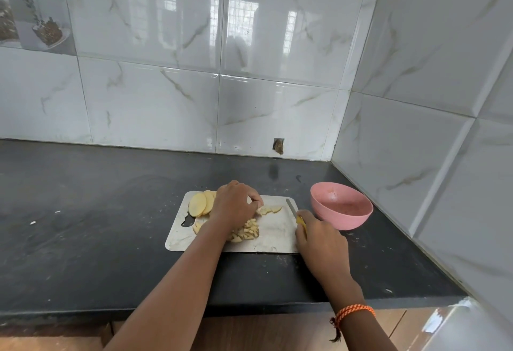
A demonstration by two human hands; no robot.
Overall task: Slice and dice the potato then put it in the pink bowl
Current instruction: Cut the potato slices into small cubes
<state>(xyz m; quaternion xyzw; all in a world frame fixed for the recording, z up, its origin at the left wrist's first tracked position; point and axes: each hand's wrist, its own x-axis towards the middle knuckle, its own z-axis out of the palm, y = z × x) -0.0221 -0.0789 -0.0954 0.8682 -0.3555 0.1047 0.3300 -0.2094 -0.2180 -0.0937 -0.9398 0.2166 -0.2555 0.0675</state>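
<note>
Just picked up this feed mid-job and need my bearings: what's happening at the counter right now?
A person is cutting potato on a pale rectangular cutting board on the dark countertop. The left hand touches a few cut strips; the right hand grips a yellow-handled knife. A stack of round potato slices waits at the board's far left, a pile of diced pieces sits mid-board, and the pink round bowl to the right holds no potato yet.
</note>
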